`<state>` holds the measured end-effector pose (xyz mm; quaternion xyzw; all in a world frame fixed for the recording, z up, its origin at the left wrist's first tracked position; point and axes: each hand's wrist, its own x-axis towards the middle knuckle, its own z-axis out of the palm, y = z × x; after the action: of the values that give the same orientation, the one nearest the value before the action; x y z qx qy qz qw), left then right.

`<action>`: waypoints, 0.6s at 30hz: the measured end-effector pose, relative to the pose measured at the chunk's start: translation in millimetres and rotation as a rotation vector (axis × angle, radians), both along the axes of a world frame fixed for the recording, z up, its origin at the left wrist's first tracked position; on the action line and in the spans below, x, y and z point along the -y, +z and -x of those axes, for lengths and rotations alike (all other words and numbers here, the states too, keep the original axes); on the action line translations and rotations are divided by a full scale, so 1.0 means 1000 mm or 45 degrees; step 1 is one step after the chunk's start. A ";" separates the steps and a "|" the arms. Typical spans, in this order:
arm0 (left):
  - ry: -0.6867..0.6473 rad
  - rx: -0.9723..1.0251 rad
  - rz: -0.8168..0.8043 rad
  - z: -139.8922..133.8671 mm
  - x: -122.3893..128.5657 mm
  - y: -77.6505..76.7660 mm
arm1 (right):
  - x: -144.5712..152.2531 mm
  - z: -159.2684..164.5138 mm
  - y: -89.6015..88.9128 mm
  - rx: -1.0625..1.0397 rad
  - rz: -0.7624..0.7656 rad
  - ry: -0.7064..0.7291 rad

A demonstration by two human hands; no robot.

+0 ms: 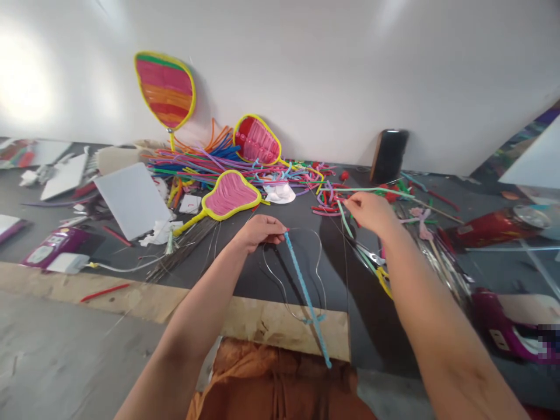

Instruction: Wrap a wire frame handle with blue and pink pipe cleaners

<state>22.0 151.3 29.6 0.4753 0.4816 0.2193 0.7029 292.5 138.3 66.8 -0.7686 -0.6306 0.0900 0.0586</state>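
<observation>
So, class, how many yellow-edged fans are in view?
3: one fan at the wall, left; a second fan right of it, also by the wall; a third fan nearer the left hand. Clutter may hide more.

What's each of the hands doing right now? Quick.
Left hand: closed, holding the blue-wrapped stem of a wire frame.
Right hand: closed in a pinch by the pipe cleaners; can't tell whether it holds one.

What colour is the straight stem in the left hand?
The stem is light blue; it shows best in the head view.
</observation>
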 end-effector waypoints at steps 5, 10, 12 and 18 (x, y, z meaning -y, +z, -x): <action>0.009 -0.007 0.018 0.001 0.001 0.000 | -0.030 0.001 -0.031 -0.009 0.117 -0.089; 0.007 0.027 0.030 0.002 0.001 -0.001 | -0.029 -0.005 -0.026 -0.182 0.001 -0.063; 0.009 0.034 0.031 0.001 0.001 -0.002 | -0.026 -0.009 -0.019 -0.308 -0.050 -0.043; 0.000 0.068 0.011 0.001 0.002 -0.002 | -0.024 -0.015 0.003 -0.934 -0.482 -0.157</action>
<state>20.8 149.6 28.1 0.4663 0.4637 0.2300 0.7174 308.0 162.5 69.4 -0.6976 -0.5260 0.2366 0.4250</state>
